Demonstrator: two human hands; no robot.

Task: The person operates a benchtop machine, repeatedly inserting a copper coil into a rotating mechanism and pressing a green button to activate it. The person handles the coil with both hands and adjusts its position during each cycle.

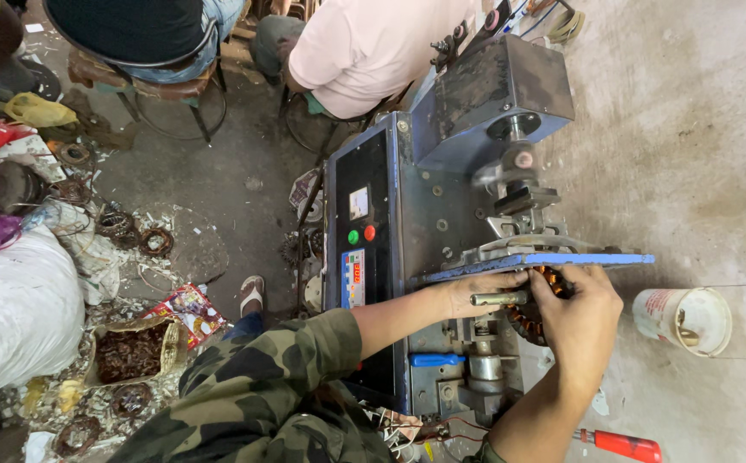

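While gripped, one stator (534, 302) (copper-wound), two hands (580, 315)

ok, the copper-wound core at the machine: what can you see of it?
The core is a round dark metal stack wound with orange-brown copper wire, mostly hidden by the hands. It sits on the blue machine just below a flat blue plate. The right hand covers it from the right; the left hand touches its left side beside a steel shaft.

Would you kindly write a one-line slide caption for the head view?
Both hands, left hand and right hand, grip a copper-wound stator on a blue winding machine.
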